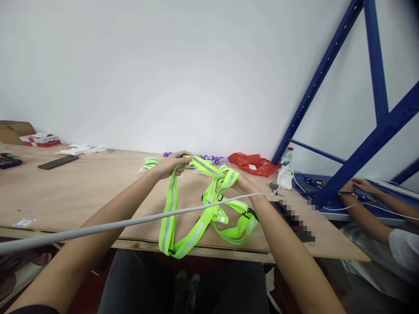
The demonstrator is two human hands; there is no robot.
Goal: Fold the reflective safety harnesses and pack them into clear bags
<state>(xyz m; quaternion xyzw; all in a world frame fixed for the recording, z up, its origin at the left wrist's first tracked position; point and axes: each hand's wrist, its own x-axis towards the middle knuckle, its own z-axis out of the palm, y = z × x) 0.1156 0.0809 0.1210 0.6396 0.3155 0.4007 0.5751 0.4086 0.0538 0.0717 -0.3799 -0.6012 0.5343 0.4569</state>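
Note:
A neon yellow-green reflective harness point(167, 218), made of straps with grey stripes and black buckles, hangs in loops between my hands, partly over the table's front edge. My left hand point(175, 165) pinches the upper strap at a dark fitting, a little above the table. On the other side, my right hand point(241, 183) grips the harness where several straps cross; its fingers are mostly hidden behind the webbing. Lower loops bunch together in front of the right wrist. Behind the left hand, a folded bundle of similar striped straps point(150, 163) lies in clear plastic.
A white cable point(131, 221) crosses in front of both forearms. Purple rolls point(212, 158), a red plastic bag point(252, 163) and a bottle point(287, 156) line the back. At right stand a blue metal frame point(314, 87) and a co-worker's hands point(356, 186). A dark flat bar point(58, 162) lies left.

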